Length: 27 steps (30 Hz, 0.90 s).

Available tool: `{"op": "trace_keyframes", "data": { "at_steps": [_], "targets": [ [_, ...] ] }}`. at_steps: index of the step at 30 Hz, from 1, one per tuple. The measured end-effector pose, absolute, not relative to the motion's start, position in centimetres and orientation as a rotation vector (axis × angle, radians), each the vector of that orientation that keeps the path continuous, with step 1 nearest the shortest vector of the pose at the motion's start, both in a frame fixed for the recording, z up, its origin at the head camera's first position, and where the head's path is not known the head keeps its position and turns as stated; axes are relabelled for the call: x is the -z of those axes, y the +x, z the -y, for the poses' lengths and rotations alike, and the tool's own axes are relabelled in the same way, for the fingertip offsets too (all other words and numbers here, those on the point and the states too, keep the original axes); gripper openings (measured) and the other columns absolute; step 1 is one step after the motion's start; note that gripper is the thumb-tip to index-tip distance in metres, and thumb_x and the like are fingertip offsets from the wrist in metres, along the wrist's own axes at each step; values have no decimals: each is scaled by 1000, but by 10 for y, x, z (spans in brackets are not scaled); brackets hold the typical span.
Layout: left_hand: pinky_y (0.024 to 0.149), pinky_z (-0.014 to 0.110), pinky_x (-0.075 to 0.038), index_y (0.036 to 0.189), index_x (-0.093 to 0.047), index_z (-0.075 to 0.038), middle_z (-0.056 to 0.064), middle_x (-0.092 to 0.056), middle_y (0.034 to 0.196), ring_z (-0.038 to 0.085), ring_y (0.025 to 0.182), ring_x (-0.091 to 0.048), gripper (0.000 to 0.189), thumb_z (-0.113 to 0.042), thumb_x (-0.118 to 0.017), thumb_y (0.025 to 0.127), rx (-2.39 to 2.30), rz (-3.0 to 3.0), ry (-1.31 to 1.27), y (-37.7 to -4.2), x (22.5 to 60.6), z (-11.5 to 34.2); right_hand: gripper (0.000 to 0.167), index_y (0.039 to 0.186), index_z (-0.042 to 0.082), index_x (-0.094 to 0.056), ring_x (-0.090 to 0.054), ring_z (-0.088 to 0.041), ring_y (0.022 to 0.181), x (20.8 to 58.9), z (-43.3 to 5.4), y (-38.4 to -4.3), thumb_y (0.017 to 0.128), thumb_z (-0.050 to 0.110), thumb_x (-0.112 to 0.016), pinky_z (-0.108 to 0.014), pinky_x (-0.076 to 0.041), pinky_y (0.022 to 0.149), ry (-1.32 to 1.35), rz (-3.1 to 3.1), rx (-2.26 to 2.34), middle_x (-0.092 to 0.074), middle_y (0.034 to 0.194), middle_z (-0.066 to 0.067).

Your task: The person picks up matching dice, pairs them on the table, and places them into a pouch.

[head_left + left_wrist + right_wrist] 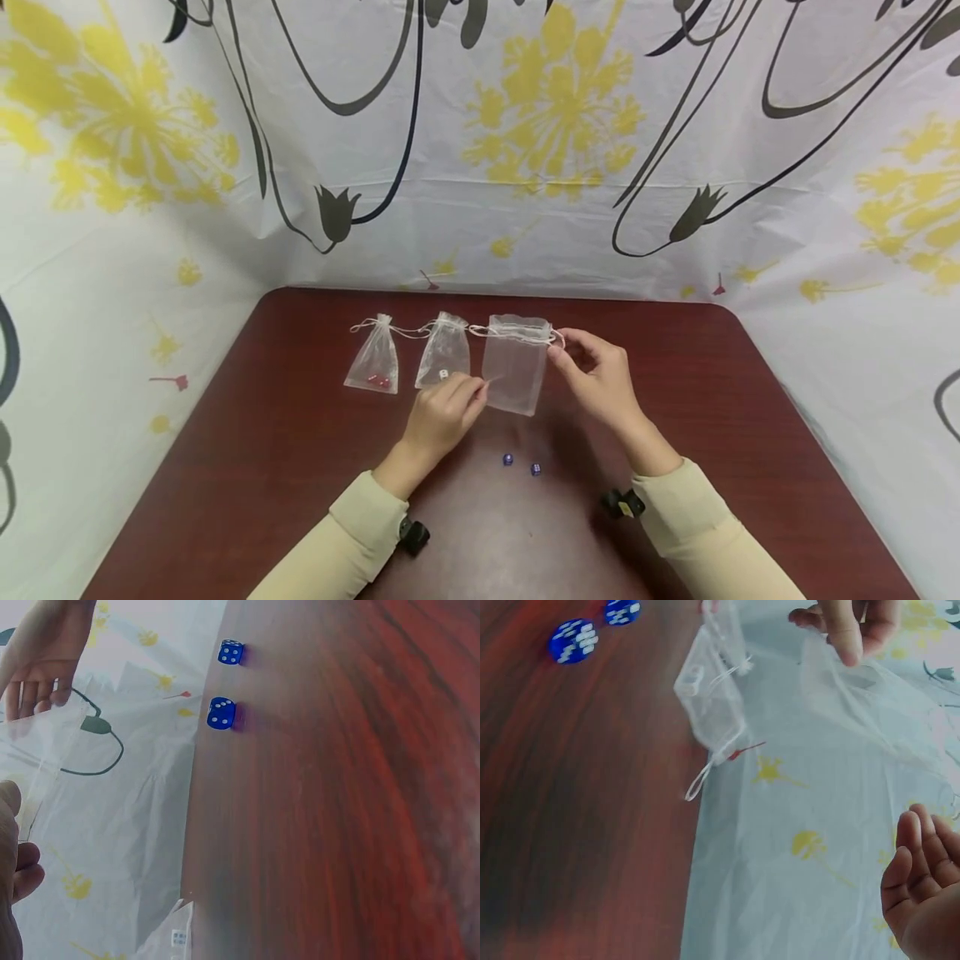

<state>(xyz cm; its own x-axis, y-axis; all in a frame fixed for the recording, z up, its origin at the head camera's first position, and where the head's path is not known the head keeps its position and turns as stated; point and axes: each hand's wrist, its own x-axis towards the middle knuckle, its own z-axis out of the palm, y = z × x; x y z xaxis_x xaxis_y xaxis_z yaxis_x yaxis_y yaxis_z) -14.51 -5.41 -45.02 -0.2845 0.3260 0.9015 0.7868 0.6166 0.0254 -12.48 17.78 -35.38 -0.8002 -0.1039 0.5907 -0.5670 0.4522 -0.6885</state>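
Observation:
My left hand (447,412) pinches the lower left edge of a sheer white drawstring pouch (516,375), holding it up. In the right wrist view that pouch (859,701) hangs see-through from the left fingers. Beside its top right corner is my right hand (603,379), thumb and index finger apart around the white cord loop (557,337). Its fingers look relaxed in the right wrist view. Two blue dice with white dots, one nearer the left (507,459) and one nearer the right (536,469), lie on the table in front of the pouch.
Left of the raised pouch lies a pouch (442,354) with a white die in it, partly behind my left hand. Farther left another pouch (373,362), drawn tight at its neck, holds red dice. A patterned cloth (480,225) hangs behind the dark red table (247,467).

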Motion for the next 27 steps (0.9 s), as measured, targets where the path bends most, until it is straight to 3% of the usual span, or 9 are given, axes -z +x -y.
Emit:
{"op": "trace_keyframes", "data": {
  "at_steps": [6, 14, 18, 22, 27],
  "targets": [
    [59, 26, -59, 87, -71, -3, 5, -68, 79, 16, 65, -68, 14, -9, -63, 96, 569, 1853, -923, -143, 449, 60, 9, 95, -10, -72, -56, -9, 64, 345, -168, -127, 85, -11, -73, -16, -48, 55, 648, 2208, -1330, -67, 78, -15],
    [57, 26, -59, 88, -74, -3, 4, -69, 80, 15, 63, -68, 13, -11, -66, 96, 560, 1851, -930, -142, 451, 69, 4, 85, -8, -70, -52, -5, 61, 343, -163, -126, 89, -10, -70, -13, -42, 52, 749, 2225, -1363, -68, 79, -17],
    [56, 28, -58, 90, -73, -5, 5, -70, 84, 17, 68, -69, 13, -16, -69, 93, 651, 1888, -874, -141, 453, 72, 10, 85, -6, -68, -56, -17, 59, 343, -160, -126, 87, -17, -68, -14, -43, 51, 827, 2210, -1356, -65, 78, -17],
    [68, 34, -58, 98, -68, -3, 8, -69, 93, 23, 81, -68, 25, -25, -71, 88, 870, 1910, -767, -140, 450, 76, 13, 83, -6, -66, -59, -25, 59, 342, -158, -124, 86, -18, -68, -18, -46, 50, 876, 2185, -1344, -65, 78, -14],
    [91, 40, -52, 122, -55, 1, 15, -62, 118, 30, 107, -61, 49, -25, -73, 85, 1120, 2001, -807, -137, 423, 83, 15, 82, -5, -65, -57, -16, 60, 340, -157, -121, 85, -20, -68, -23, -47, 49, 901, 2170, -1333, -64, 77, -13]
  ]
}}
